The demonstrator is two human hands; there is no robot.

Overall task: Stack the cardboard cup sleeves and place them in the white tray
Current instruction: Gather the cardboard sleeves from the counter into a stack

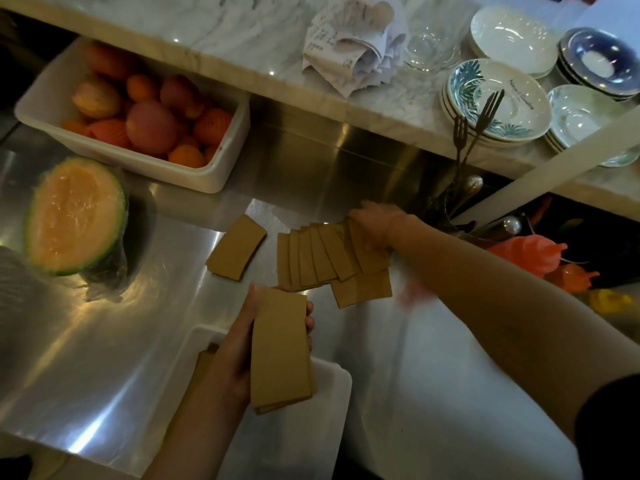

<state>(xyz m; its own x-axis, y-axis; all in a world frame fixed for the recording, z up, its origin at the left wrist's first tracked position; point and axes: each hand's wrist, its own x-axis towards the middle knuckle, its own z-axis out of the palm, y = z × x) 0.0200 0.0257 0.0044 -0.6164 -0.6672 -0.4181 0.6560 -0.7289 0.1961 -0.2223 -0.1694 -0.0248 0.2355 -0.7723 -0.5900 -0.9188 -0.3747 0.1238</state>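
Note:
My left hand (232,355) grips a stack of brown cardboard sleeves (280,351), held upright over the white tray (332,389) near the front of the steel counter. A few sleeves (204,362) lie in the tray, mostly hidden behind that hand. My right hand (377,223) rests on the far end of a fanned row of sleeves (322,258) spread on the counter, its fingers on the top one. A single sleeve (237,252) lies apart to the left of the fan, and another (362,289) sits under the fan's near edge.
A halved melon in plastic wrap (74,216) stands at left. Behind it is a white tub of fruit (138,112). The marble ledge carries crumpled receipts (353,46), stacked bowls (498,102) and forks (474,133). Orange plastic items (530,251) lie at right.

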